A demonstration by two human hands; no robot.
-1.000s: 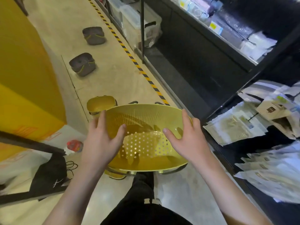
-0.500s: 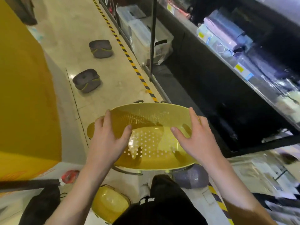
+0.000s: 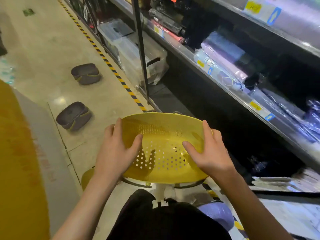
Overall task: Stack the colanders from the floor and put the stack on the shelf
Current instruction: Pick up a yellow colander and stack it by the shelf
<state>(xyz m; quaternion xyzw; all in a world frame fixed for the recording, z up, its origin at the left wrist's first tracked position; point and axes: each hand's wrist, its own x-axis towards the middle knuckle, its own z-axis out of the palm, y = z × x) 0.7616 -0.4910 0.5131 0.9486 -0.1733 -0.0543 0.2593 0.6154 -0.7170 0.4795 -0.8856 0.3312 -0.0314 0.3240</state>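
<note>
A yellow oval colander (image 3: 164,144) with a perforated bottom is held up in front of me. My left hand (image 3: 116,153) grips its left rim, thumb inside the bowl. My right hand (image 3: 207,151) grips its right rim the same way. Dark wire handles of something beneath it show under its near edge. Two grey colanders (image 3: 85,73) (image 3: 73,116) sit upside down on the floor to the left. A yellow one (image 3: 86,177) peeks out below my left wrist, and a lilac one (image 3: 218,215) lies by my right knee. The dark lower shelf (image 3: 242,135) opens to the right.
Black shelving (image 3: 225,80) with wrapped rolls and price tags runs along the right. Clear plastic storage boxes (image 3: 138,54) stand behind a black upright post (image 3: 141,49). A black-and-yellow striped line (image 3: 110,64) marks the floor edge. A yellow panel (image 3: 17,161) borders the left.
The view has risen and swung right toward the shelves, and the yellow colander has come up with both hands still on its rim. The floor colanders now sit lower left.
</note>
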